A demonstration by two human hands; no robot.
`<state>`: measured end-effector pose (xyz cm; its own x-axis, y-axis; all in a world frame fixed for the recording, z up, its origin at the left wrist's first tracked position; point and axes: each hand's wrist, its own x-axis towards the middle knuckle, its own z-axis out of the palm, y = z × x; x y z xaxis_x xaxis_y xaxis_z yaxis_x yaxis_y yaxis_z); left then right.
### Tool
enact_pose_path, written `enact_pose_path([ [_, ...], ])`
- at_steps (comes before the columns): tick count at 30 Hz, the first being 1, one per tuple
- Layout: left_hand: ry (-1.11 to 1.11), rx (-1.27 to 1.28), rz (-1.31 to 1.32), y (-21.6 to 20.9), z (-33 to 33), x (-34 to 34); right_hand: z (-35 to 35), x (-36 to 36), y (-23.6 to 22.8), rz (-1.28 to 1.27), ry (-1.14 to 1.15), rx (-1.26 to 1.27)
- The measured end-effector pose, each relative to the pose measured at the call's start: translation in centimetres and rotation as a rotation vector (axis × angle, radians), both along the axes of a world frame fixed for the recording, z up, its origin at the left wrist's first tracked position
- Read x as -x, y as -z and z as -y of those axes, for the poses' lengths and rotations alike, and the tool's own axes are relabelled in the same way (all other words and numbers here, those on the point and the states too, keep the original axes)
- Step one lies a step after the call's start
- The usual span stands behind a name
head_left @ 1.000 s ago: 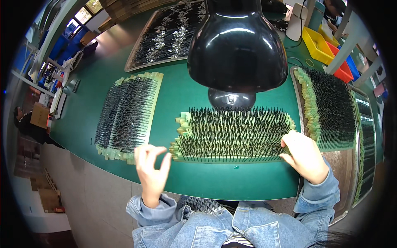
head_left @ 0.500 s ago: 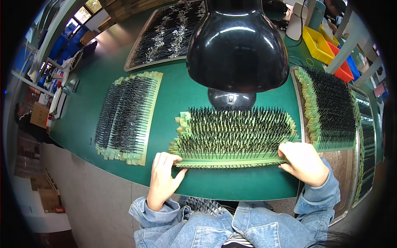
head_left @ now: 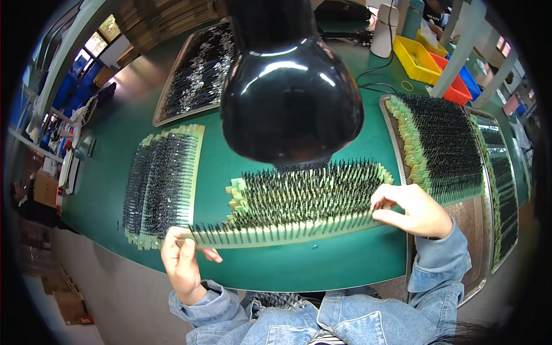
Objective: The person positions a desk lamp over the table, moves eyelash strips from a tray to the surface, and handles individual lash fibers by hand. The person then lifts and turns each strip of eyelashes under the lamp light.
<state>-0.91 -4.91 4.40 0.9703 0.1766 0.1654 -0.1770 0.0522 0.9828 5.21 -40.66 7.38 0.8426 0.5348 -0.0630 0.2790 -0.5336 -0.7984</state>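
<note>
My left hand (head_left: 185, 265) pinches one end of a long pale-green strip (head_left: 282, 236) between thumb and fingers. The strip carries a row of thin black pin-like pieces. At its other end, my right hand (head_left: 415, 211) grips it with thumb and fingertips. I hold the strip across the front of a stack of similar strips (head_left: 305, 192), whose black pieces stick up; the strip hides the stack's near edge. To the left of my left hand lies another batch of strips (head_left: 164, 181) with dark, shiny pieces.
A black lamp head (head_left: 293, 109) hangs over the green table (head_left: 276, 270). A tray at right holds more pinned strips (head_left: 445, 149); another filled tray (head_left: 501, 190) stands beyond. Loose black parts fill a tray (head_left: 195, 75) at the back left. Yellow (head_left: 415, 60) and red bins (head_left: 454, 89) stand far right.
The strip has come up off the front of the stack and turned so its pins show. My left hand moved left and down with its end; my right hand shifted slightly left. The view moved too.
</note>
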Motion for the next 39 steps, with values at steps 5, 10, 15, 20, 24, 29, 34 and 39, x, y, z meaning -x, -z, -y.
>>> enact_pose_path([
  [5,-0.063,0.12,0.019,1.3,0.5,-2.6,0.3,-2.0,1.9,-0.455,0.339,-0.376],
  [10,-0.078,0.216,-0.02,3.3,1.0,-4.0,0.3,-2.6,3.6,-0.405,0.415,-0.605],
  [15,-0.137,0.275,-0.104,3.7,0.5,-4.1,-0.6,-1.8,3.7,-0.421,0.444,-0.735],
  [20,-0.184,0.324,-0.126,4.7,-0.7,-4.1,-1.0,-1.1,3.5,-0.367,0.45,-0.739],
  [24,-0.261,0.413,-0.161,4.2,0.1,-4.4,-0.6,-0.9,3.0,-0.382,0.387,-0.663],
  [29,-0.27,0.433,-0.146,4.2,0.0,-4.3,-0.7,-0.6,2.7,-0.348,0.378,-0.599],
  [34,-0.308,0.455,-0.158,4.5,-0.1,-4.2,-1.0,-0.7,1.7,-0.495,0.352,-0.667],
  [39,-0.372,0.461,-0.171,4.4,-0.2,-3.9,-1.0,-0.6,1.6,-0.56,0.332,-0.684],
])
